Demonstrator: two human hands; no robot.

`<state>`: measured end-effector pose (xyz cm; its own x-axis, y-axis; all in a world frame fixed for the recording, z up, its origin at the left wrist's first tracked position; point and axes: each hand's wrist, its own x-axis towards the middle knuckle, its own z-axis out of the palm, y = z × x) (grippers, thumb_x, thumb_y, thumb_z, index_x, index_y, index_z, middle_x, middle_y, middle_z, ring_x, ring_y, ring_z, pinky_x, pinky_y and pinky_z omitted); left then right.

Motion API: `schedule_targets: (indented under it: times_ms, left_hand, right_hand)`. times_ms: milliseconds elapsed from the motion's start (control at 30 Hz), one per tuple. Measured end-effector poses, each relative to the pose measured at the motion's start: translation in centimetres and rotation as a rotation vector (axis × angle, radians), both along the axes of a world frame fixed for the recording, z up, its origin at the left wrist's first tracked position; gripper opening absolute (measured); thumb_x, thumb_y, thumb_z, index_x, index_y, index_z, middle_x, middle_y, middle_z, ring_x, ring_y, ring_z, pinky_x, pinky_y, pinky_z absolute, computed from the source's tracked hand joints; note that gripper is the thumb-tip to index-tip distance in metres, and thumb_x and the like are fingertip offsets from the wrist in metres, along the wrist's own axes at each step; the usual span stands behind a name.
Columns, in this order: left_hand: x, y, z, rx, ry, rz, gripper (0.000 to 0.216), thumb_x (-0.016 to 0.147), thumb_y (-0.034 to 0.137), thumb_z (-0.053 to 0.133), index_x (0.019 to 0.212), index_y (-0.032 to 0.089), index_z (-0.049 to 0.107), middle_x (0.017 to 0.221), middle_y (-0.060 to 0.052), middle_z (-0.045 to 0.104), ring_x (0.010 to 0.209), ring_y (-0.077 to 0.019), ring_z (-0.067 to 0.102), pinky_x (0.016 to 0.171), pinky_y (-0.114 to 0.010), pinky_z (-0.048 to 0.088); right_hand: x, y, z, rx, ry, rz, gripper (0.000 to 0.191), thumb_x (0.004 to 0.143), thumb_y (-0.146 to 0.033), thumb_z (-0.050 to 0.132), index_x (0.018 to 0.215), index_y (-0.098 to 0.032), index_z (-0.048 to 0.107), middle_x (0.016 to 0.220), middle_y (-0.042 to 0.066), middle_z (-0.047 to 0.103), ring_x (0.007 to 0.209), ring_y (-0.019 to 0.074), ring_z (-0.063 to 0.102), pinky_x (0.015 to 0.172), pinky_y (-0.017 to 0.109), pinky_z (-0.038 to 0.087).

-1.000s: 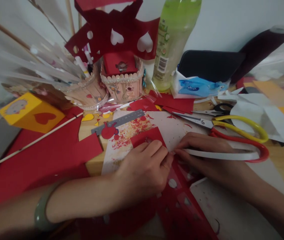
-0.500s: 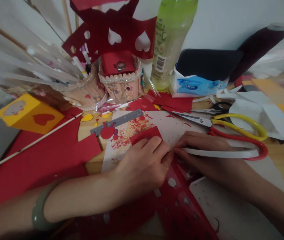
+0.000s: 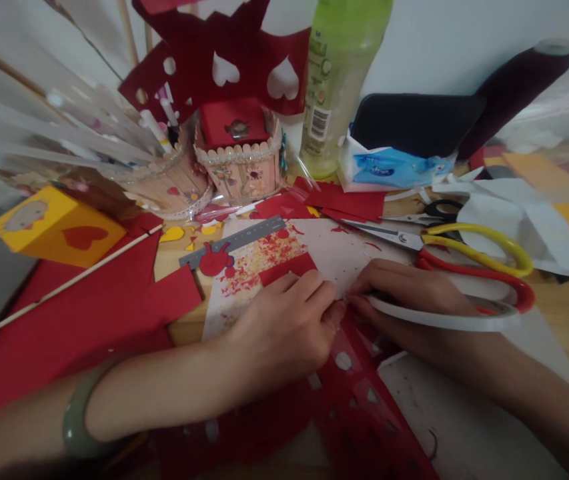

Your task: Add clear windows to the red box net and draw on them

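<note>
My left hand (image 3: 287,323) is closed over a piece of red paper (image 3: 284,268), and its fingertips are hidden under the knuckles. Close beside it, my right hand (image 3: 404,290) pinches one end of a narrow white strip (image 3: 444,321). The strip curves away to the right, passing across the back of the hand. Both sets of fingertips almost meet. Below them lies red paper with cut-out holes (image 3: 364,400), partly under the left hand. A sheet of white paper (image 3: 334,250) strewn with red and yellow bits lies behind the hands.
Large scissors (image 3: 479,233) with yellow and red handles lie near the right hand. A grey ruler (image 3: 234,241) and red cut-outs (image 3: 214,260) lie behind the left. A green bottle (image 3: 334,87), decorated baskets (image 3: 239,170) and a phone (image 3: 414,127) stand at the back; a yellow box (image 3: 57,227) is left.
The loose end of the white strip has sagged lower and bends more beside my right hand. Both hands keep nearly the same place; the view has shifted slightly.
</note>
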<state>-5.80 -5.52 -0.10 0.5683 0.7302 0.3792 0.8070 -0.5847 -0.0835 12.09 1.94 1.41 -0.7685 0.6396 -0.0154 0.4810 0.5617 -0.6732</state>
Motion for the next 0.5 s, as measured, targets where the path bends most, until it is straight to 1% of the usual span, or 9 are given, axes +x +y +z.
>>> schedule_targets:
  times_ms: [200,333,433,500]
  left_hand:
    - [-0.21,0.15,-0.6,0.023,-0.024,0.01,0.009,0.085,0.017,0.059,0.077,0.015,0.057,0.071,-0.002,0.049,0.069,-0.0181,0.048,0.052,-0.029,0.035]
    - [-0.09,0.16,-0.34,-0.005,0.026,-0.01,0.011,0.086,0.017,0.055,0.077,0.015,0.059,0.071,-0.003,0.049,0.071,-0.019,0.048,0.053,-0.029,0.035]
    - [0.02,0.15,0.08,-0.031,0.088,-0.051,0.014,0.088,0.015,0.051,0.08,0.012,0.062,0.072,-0.004,0.051,0.074,-0.0199,0.049,0.055,-0.03,0.037]
    - [0.05,0.14,0.25,-0.038,0.101,-0.094,0.015,0.088,0.013,0.05,0.082,0.012,0.064,0.078,-0.006,0.054,0.077,-0.0202,0.05,0.056,-0.03,0.039]
  right_hand:
    - [-0.04,0.14,-0.22,0.04,0.042,0.026,0.017,0.086,-0.021,0.047,0.071,-0.018,0.055,0.072,0.004,0.058,0.063,0.0151,0.055,0.056,0.028,0.039]
    - [0.08,0.29,-0.26,0.06,0.06,0.04,0.018,0.086,-0.02,0.046,0.072,-0.018,0.058,0.073,0.005,0.06,0.064,0.0156,0.057,0.057,0.028,0.042]
    - [0.46,0.32,-0.23,0.089,0.045,0.044,0.019,0.086,-0.022,0.048,0.081,-0.017,0.065,0.082,0.007,0.065,0.071,0.0181,0.062,0.062,0.031,0.048]
    - [0.88,0.3,-0.12,0.185,0.048,-0.015,0.021,0.086,-0.024,0.05,0.096,-0.016,0.067,0.095,0.011,0.068,0.083,0.0218,0.065,0.069,0.034,0.051]
